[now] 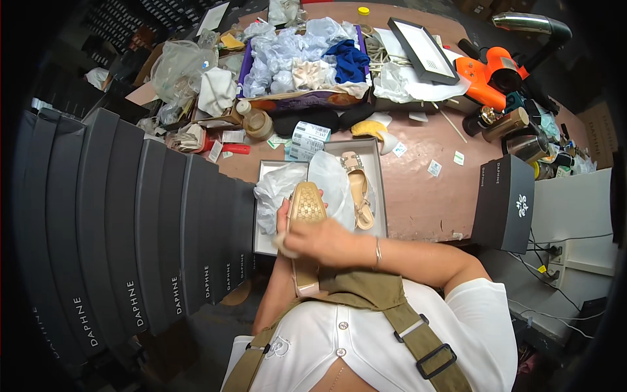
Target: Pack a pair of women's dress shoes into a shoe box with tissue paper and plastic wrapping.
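Left hand [282, 219] grips a gold shoe [307, 208] sole-up; right hand [320, 240] closes on a small pad against it, above the open shoebox [380, 189] at the table's [424, 196] near edge.

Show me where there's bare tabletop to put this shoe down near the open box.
The bare tabletop between the open shoe box and the upright dark box is free apart from a few small paper tags. Behind the box it is crowded: bottle, cardboard tray of tissue, orange tool. Stacked dark boxes wall the left.
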{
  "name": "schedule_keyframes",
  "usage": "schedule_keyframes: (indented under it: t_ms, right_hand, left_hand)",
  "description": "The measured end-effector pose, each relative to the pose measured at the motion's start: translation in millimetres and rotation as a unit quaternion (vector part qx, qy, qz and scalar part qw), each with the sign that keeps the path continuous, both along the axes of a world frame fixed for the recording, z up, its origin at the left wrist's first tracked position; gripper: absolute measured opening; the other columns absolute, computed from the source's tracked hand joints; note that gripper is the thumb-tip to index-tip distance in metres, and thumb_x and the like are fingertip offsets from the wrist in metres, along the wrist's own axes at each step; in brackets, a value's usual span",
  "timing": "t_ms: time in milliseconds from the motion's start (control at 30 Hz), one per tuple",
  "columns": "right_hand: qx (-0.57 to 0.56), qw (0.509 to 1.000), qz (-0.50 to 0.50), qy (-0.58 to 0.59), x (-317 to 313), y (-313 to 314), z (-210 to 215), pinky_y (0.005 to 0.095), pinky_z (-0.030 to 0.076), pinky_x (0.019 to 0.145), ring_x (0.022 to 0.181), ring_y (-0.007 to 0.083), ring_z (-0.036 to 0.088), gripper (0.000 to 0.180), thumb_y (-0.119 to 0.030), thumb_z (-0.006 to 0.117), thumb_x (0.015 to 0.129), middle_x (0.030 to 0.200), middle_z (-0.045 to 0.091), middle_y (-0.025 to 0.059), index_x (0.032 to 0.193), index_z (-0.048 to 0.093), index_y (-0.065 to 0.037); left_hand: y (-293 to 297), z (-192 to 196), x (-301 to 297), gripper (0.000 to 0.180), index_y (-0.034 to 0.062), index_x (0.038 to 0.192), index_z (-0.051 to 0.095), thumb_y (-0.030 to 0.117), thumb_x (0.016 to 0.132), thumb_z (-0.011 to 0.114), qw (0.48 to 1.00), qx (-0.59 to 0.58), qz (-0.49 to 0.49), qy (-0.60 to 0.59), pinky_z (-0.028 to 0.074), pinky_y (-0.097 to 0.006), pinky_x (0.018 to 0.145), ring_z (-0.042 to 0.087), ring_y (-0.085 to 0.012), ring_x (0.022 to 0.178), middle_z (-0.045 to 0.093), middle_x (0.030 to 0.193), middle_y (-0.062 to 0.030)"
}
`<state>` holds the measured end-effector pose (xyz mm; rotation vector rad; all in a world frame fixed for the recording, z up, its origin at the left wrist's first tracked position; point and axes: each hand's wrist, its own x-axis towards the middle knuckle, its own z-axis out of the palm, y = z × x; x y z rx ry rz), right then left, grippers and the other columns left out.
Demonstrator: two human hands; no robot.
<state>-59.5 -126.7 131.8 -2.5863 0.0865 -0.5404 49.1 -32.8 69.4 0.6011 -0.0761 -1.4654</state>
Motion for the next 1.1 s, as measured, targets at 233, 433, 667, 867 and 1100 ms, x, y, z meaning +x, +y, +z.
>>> schedule_keyframes:
  t_ms: [233, 433, 667, 867, 1100]
  right_hand:
    - [0.083, 0.996, 0.037, 0.005, -42, 10, -8, 0.0408, 0.049, 0.052, 0.065, 0.0294, 0.060, 0.021, -0.012, 0.061, 0.073, 0.081, 0.052, 0.0081, 0.092, 0.051, -0.012]
    - [0.096, 0.994, -0.008, -0.055, -50, 18, -13, 0.0383, 0.050, 0.053, 0.074, 0.0292, 0.062, 0.020, -0.008, 0.057, 0.076, 0.088, 0.049, 0.0085, 0.093, 0.047, -0.012]
    - [0.440, 0.832, -0.330, 0.065, -115, -80, -68, 0.0354, 0.049, 0.076, 0.087, 0.0286, 0.064, 0.031, -0.023, 0.062, 0.086, 0.099, 0.065, 0.0188, 0.106, 0.059, 0.000]
    - [0.499, 0.793, -0.320, 0.137, -154, -37, -100, 0.0350, 0.049, 0.070, 0.076, 0.0254, 0.064, 0.036, -0.025, 0.062, 0.085, 0.085, 0.067, 0.0173, 0.108, 0.061, 0.003]
    - [0.532, 0.761, -0.351, 0.121, -191, -36, -106, 0.0309, 0.048, 0.065, 0.070, 0.0161, 0.060, 0.034, -0.025, 0.062, 0.087, 0.081, 0.066, 0.0131, 0.108, 0.062, 0.001]
  left_hand:
    - [-4, 3, -5, 0.065, 0.0023, 0.139, 0.033, 0.047, 0.092, 0.035, 0.996, -0.009, -0.012, 0.086, 0.049, -0.043, 0.088, 0.056, -0.0288, 0.109, 0.044, 0.136, -0.0191]
    - [-7, 13, -10, 0.060, 0.0018, 0.135, 0.041, 0.045, 0.093, 0.035, 0.997, -0.006, -0.036, 0.070, 0.050, -0.040, 0.088, 0.057, -0.0274, 0.106, 0.050, 0.130, -0.0164]
    - [-31, -1, 61, 0.057, 0.0017, 0.141, 0.033, 0.028, 0.093, 0.049, 0.895, 0.161, -0.073, -0.409, 0.049, -0.035, 0.089, 0.056, -0.0262, 0.112, 0.048, 0.133, -0.0194]
    - [-75, -26, -50, 0.055, -0.0050, 0.135, 0.038, 0.019, 0.089, 0.056, 0.747, 0.001, -0.219, -0.628, 0.033, -0.040, 0.105, 0.042, -0.0368, 0.126, 0.039, 0.137, -0.0264]
    - [-100, -121, -98, 0.074, -0.0084, 0.133, 0.032, 0.028, 0.080, 0.068, 0.562, 0.193, -0.144, -0.791, 0.032, -0.041, 0.105, 0.036, -0.0404, 0.127, 0.030, 0.140, -0.0286]
